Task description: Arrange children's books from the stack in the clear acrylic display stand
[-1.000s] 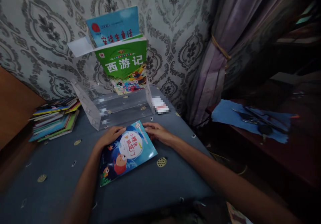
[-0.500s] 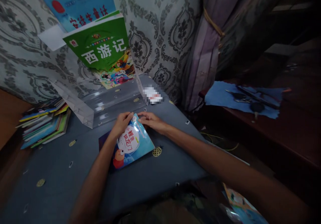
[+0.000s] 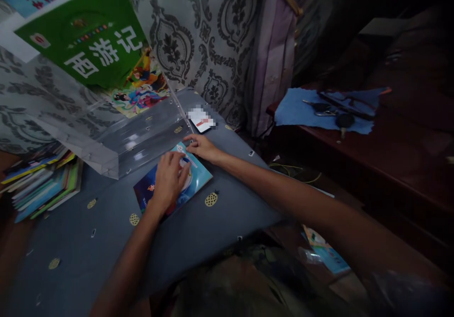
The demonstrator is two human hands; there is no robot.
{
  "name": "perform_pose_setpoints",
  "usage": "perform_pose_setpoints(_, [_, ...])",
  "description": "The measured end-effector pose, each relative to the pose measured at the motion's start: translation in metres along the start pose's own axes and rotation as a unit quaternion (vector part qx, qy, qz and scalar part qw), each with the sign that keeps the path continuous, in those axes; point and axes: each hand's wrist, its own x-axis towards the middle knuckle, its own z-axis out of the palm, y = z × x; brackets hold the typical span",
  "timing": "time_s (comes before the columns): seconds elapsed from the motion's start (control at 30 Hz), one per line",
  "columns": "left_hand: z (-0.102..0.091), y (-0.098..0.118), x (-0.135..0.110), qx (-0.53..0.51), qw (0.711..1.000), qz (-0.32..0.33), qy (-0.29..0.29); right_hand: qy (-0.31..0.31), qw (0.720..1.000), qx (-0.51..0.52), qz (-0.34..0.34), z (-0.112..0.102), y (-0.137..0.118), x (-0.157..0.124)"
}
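Left hand [image 3: 170,175] slid across the blue book [image 3: 197,175], splayed | right hand [image 3: 204,147] touched its corner (couldn't tell grip) | apparently steadied it!

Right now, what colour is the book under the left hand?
The book is mostly blue, dark at left, lighter at right; see the head view.

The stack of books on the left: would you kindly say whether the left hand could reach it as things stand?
Probably yes: the left hand lies over the blue book, and the tablecloth before the clear stand leaves a free way to the stack of books.
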Motion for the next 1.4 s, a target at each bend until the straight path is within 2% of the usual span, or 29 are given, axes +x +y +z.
perform_pose_setpoints(0.13, [0.007, 0.022, -0.026, 0.064, 0.995, 0.067, -0.043, 0.032, 0.983, -0.163, -0.075, -0.002, 0.003, 0.006])
perform_pose_setpoints(0.23, [0.017, 0.027, -0.035, 0.117, 0.989, 0.077, -0.045, 0.027, 0.957, -0.254, -0.135, -0.004, 0.005, 0.002])
perform_pose_setpoints(0.3, [0.022, 0.026, -0.037, 0.130, 0.987, 0.080, -0.039, 0.025, 0.947, -0.279, -0.158, -0.007, 0.006, 0.000])
perform_pose_setpoints(0.4, [0.027, 0.025, -0.038, 0.140, 0.986, 0.088, -0.020, 0.028, 0.956, -0.252, -0.149, -0.014, 0.006, 0.000])
perform_pose_setpoints(0.53, [0.029, 0.026, -0.039, 0.147, 0.984, 0.103, -0.002, 0.045, 0.981, -0.151, -0.114, -0.019, 0.005, 0.003])
perform_pose_setpoints(0.67, [0.027, 0.027, -0.038, 0.127, 0.987, 0.093, -0.019, 0.053, 0.993, -0.071, -0.073, -0.017, 0.005, 0.001])
perform_pose_setpoints(0.83, [0.026, 0.028, -0.038, 0.095, 0.992, 0.060, -0.051, 0.045, 0.994, -0.071, -0.069, -0.015, 0.003, -0.002])
perform_pose_setpoints(1.07, [0.028, 0.030, -0.040, 0.106, 0.991, 0.065, -0.046, 0.047, 0.989, -0.109, -0.084, -0.015, 0.003, -0.005])
perform_pose_setpoints(1.2, [0.030, 0.031, -0.042, 0.109, 0.991, 0.059, -0.041, 0.024, 0.963, -0.227, -0.146, -0.010, -0.001, -0.016])
perform_pose_setpoints(1.3, [0.028, 0.031, -0.043, 0.113, 0.991, 0.060, -0.042, -0.017, 0.917, -0.344, -0.199, -0.003, -0.003, -0.025])
perform_pose_setpoints(1.4, [0.024, 0.030, -0.042, 0.108, 0.991, 0.061, -0.050, -0.052, 0.872, -0.440, -0.210, 0.002, -0.005, -0.031])
